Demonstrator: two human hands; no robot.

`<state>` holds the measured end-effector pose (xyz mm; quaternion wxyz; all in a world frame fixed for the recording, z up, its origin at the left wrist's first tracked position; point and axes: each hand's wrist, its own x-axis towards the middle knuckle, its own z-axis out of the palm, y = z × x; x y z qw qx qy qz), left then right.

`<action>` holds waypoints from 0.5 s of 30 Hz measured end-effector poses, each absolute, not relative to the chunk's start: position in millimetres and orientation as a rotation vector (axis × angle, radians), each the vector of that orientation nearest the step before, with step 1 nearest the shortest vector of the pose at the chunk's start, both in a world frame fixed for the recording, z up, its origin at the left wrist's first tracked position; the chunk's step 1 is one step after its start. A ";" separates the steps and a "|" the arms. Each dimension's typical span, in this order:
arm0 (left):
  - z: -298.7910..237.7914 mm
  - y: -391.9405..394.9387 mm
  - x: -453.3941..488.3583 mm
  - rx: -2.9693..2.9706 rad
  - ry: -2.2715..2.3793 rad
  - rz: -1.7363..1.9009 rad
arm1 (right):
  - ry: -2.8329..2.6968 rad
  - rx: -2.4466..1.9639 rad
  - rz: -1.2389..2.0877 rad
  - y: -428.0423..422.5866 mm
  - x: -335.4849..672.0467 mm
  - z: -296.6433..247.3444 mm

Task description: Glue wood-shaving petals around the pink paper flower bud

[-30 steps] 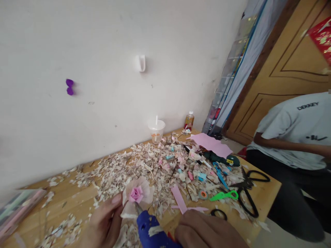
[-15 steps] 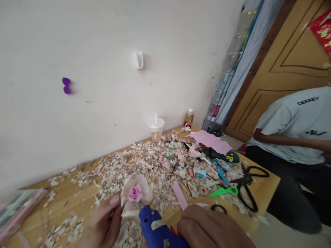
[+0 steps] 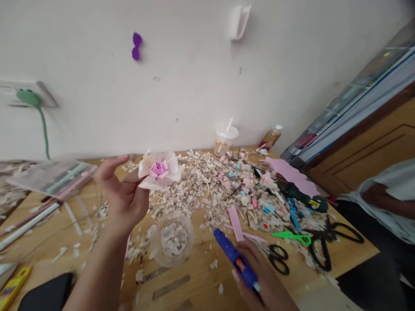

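Observation:
Raised over the table, my left hand (image 3: 125, 194) pinches a flower (image 3: 159, 169) with a pink folded centre and pale, thin petals. Its index finger sticks up, apart from the others. My right hand (image 3: 259, 272) is wrapped round a blue hot glue gun (image 3: 236, 257), its nozzle pointing up and left, apart from the flower. Between the two hands stands a clear round tub (image 3: 191, 235) holding pale petal pieces. Just beyond the glue gun lies a pink paper strip (image 3: 235, 222), close to small black-handled scissors (image 3: 279, 259).
Petal scraps (image 3: 191, 185) cover much of the wooden table (image 3: 201, 276). At the right lie green scissors (image 3: 293, 236) and large black scissors (image 3: 320, 242). A lidded cup (image 3: 226, 138) and a bottle (image 3: 270, 137) stand by the wall. A person (image 3: 389, 194) sits at the right.
My left hand has lifted the flower up and away from the glue gun. The glue gun has swung right and down in my right hand. The view has turned left and down.

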<state>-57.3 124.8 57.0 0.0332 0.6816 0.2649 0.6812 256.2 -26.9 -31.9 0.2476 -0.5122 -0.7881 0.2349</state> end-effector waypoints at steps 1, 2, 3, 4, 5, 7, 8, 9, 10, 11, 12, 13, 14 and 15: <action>56.5 124.0 -57.3 2.052 0.794 2.102 | -2.163 -1.453 0.714 -28.3 252.7 -41.0; 55.6 123.2 -56.5 2.008 0.768 2.085 | -2.174 -1.501 0.796 -28.1 248.0 -47.6; 54.4 122.3 -55.4 1.964 0.739 2.061 | -2.160 -1.553 0.853 -26.3 242.6 -52.3; 52.8 121.7 -54.3 1.924 0.716 2.039 | -2.147 -1.593 0.895 -23.0 237.1 -55.5; 51.0 121.4 -53.5 1.888 0.705 2.031 | -2.133 -1.625 0.915 -18.5 232.1 -57.6; 47.4 121.4 -53.2 1.850 0.706 2.052 | -2.118 -1.663 0.908 -8.6 225.9 -59.5; 45.9 121.6 -53.5 1.836 0.715 2.069 | -2.121 -1.672 0.898 -4.4 225.7 -59.5; 44.7 121.7 -53.9 1.817 0.727 2.078 | -2.128 -1.681 0.894 -1.4 228.0 -58.6; 43.9 121.6 -54.3 1.794 0.734 2.079 | -2.135 -1.688 0.895 0.3 232.7 -56.3; 43.4 121.3 -54.4 1.767 0.730 2.082 | -2.152 -1.695 0.887 0.7 239.4 -52.3; 43.2 120.9 -54.2 1.743 0.713 2.079 | -2.178 -1.705 0.859 0.1 247.6 -46.2; 43.3 120.4 -53.8 1.716 0.689 2.075 | -2.210 -1.720 0.812 -0.9 256.0 -37.7; 43.6 120.0 -53.1 1.665 0.667 2.063 | -2.262 -1.742 0.710 -1.8 263.3 -26.7; 44.1 119.7 -52.3 1.598 0.649 2.046 | -2.301 -1.760 0.574 -2.0 268.1 -13.5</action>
